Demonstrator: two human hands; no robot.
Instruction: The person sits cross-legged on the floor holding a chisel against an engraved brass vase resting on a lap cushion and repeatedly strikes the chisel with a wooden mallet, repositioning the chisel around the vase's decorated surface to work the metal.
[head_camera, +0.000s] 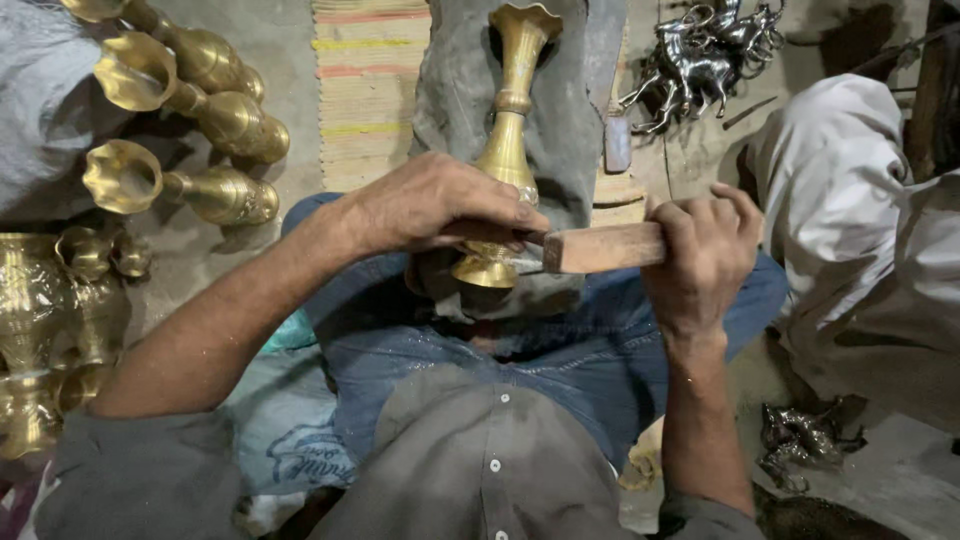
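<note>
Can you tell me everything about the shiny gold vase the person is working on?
The brass vase looks like polished golden metal. It has a flared, wavy mouth at the far end, a long thin neck with a rounded knob, a swelling body and a round flared foot nearest the person. It lies lengthwise on grey cloth over the person's lap. The left hand presses down across its lower body, and the right hand holds a wooden-handled tool whose metal tip meets the foot.

Metalware workshop, floor-level. Rows of finished brass vases (185, 120) lying at left, silvery horse figurines (700, 55) heaped at top right, more cast pieces (800, 440) on bare concrete floor (270, 40). Woven mat (368, 90) for seating.
</note>
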